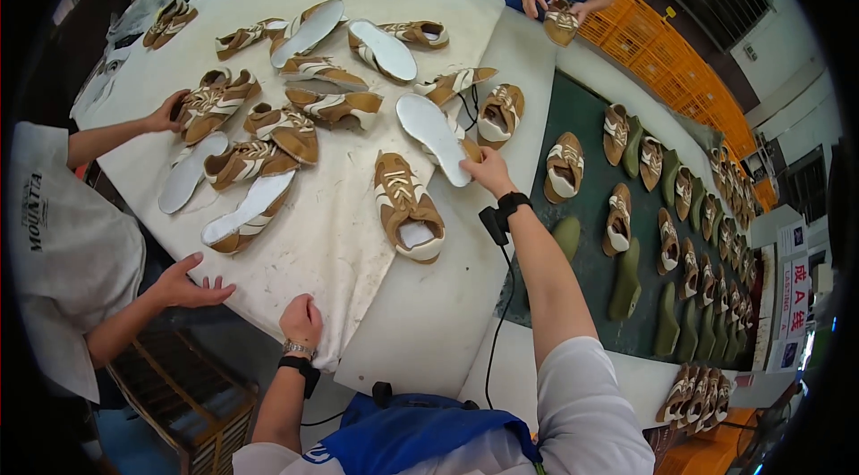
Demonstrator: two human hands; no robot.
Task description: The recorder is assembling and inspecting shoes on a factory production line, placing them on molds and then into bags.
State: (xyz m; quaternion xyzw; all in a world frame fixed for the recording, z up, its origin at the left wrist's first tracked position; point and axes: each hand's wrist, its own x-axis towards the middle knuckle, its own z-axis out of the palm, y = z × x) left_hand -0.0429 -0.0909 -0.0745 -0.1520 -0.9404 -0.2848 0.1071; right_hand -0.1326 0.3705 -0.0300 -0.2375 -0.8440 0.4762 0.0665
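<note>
At centre of worktop (420,314), my right hand (488,169) reaches far, fingers pinched on near end of white-soled shoe (434,126); sole up, long axis running far-left. Left hand (301,321) at near edge, fingers curled on cloth (340,233), well apart.

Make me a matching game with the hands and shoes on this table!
Things:
1. right hand
2. left hand
3. green shoe forms
4. shoe lying sole-up

Places:
A. on the dark belt to the right
B. far side of the white table
C. resting on the near table edge
D. touching a white-soled shoe

Pairs: 1-D, 2-C, 3-A, 4-B
</note>
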